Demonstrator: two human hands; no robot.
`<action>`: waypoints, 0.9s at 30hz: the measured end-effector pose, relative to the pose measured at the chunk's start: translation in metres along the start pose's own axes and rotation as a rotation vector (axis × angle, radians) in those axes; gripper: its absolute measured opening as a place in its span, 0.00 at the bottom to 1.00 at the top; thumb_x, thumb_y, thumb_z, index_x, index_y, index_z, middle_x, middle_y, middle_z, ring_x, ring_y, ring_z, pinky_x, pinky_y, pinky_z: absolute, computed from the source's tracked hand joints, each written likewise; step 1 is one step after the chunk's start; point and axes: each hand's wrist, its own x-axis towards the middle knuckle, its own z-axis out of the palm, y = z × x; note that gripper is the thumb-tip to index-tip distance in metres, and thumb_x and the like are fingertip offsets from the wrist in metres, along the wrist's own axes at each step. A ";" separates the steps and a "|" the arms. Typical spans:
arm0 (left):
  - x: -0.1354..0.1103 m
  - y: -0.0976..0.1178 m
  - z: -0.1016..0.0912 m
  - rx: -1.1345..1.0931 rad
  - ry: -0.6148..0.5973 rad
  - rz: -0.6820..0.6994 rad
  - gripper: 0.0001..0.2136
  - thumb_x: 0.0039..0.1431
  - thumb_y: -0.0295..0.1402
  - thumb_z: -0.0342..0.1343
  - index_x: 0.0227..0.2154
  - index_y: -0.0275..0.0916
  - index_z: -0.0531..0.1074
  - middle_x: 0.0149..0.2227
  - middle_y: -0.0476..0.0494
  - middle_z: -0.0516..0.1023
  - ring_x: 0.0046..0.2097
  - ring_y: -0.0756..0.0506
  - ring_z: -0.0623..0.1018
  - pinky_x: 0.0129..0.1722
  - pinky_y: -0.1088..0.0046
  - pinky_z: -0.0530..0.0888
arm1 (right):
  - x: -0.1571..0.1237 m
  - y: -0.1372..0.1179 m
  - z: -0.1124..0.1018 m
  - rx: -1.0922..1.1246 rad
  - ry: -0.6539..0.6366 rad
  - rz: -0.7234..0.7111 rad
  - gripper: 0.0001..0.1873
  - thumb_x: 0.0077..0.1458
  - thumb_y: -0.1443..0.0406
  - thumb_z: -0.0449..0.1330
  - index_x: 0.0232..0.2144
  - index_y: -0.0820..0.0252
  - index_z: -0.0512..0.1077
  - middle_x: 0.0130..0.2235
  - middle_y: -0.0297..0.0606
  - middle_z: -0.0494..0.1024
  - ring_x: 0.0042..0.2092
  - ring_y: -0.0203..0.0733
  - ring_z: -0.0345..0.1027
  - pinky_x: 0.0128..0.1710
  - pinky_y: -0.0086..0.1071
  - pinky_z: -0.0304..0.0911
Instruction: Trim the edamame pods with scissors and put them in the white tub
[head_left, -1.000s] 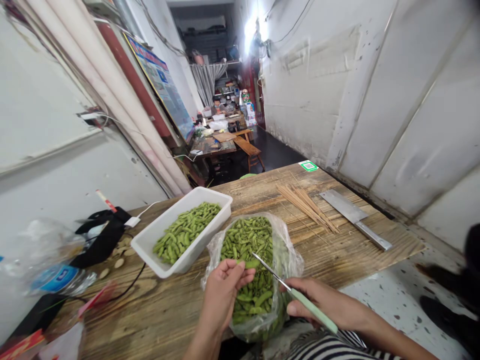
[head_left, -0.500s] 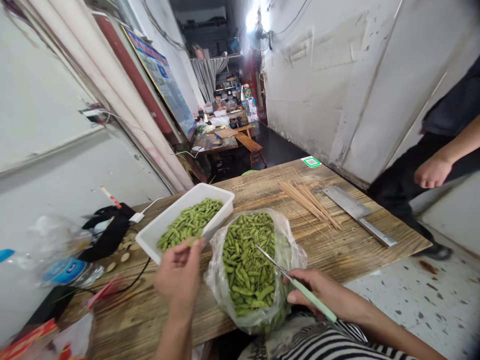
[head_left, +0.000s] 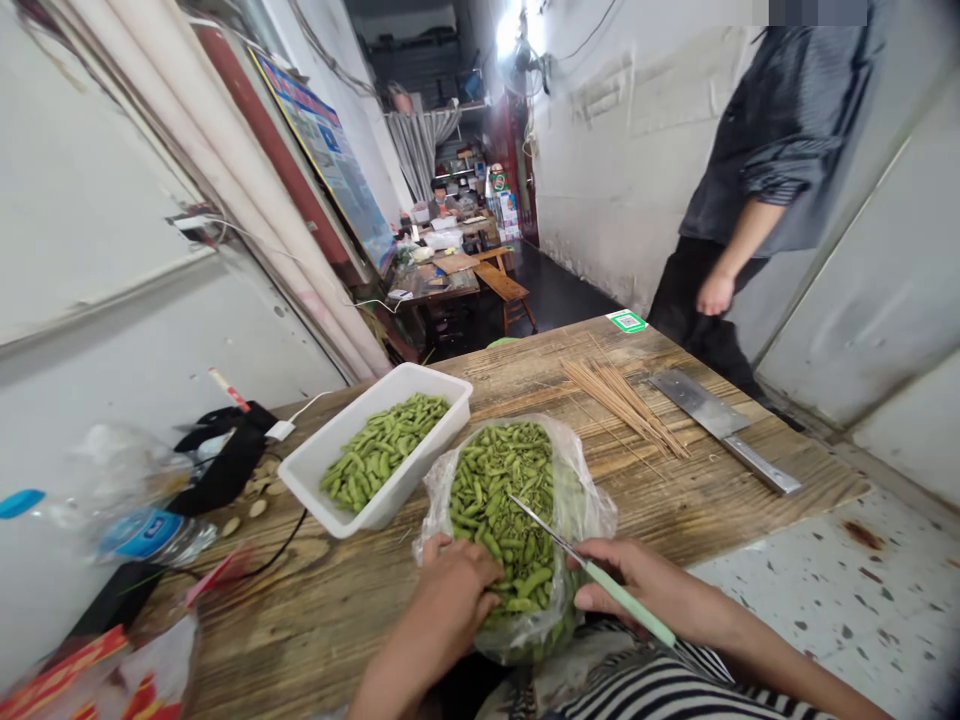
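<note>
My right hand (head_left: 626,582) is closed round a pair of scissors (head_left: 609,586) with pale green handles. The slim metal blades point away from me over a clear plastic bag (head_left: 589,490), which is full of green soybean pods (head_left: 501,470). My left hand (head_left: 457,590) rests at the bag's near left side, fingers bent over the pods and thumb apart. No pod shows clearly in its fingers. Left of the bag stands a white plastic tub (head_left: 298,478) with more pods (head_left: 386,450) in it.
A cleaver (head_left: 701,408) and thin wooden skewers (head_left: 626,405) lie on the wooden table (head_left: 300,620), to the right. Plastic bottles (head_left: 150,535) and a red packet (head_left: 67,675) sit at the left. Another person (head_left: 772,160) stands beyond the table's right side.
My left hand has moved from the tub's near edge rightward and down to the pods in the bag. The right hand holds still with the scissors. The other person has moved further into view.
</note>
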 end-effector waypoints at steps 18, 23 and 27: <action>0.016 -0.002 -0.001 -0.893 0.392 -0.185 0.15 0.53 0.43 0.54 0.33 0.36 0.77 0.27 0.45 0.80 0.32 0.45 0.75 0.36 0.71 0.69 | -0.004 -0.002 -0.004 -0.122 -0.049 -0.155 0.18 0.58 0.54 0.55 0.41 0.63 0.70 0.33 0.34 0.72 0.32 0.37 0.63 0.31 0.24 0.59; 0.017 0.008 0.003 -0.956 0.386 -0.197 0.14 0.51 0.42 0.56 0.30 0.35 0.77 0.25 0.45 0.79 0.29 0.47 0.74 0.33 0.73 0.69 | -0.003 -0.001 -0.003 -0.111 -0.065 -0.139 0.20 0.57 0.52 0.55 0.41 0.63 0.71 0.30 0.32 0.70 0.30 0.36 0.61 0.29 0.23 0.58; 0.019 0.011 0.004 -0.972 0.372 -0.179 0.13 0.51 0.42 0.57 0.27 0.36 0.77 0.24 0.46 0.79 0.27 0.48 0.73 0.30 0.75 0.68 | -0.002 -0.001 -0.001 -0.104 -0.046 -0.103 0.20 0.56 0.51 0.57 0.38 0.64 0.72 0.28 0.31 0.68 0.30 0.35 0.59 0.29 0.23 0.57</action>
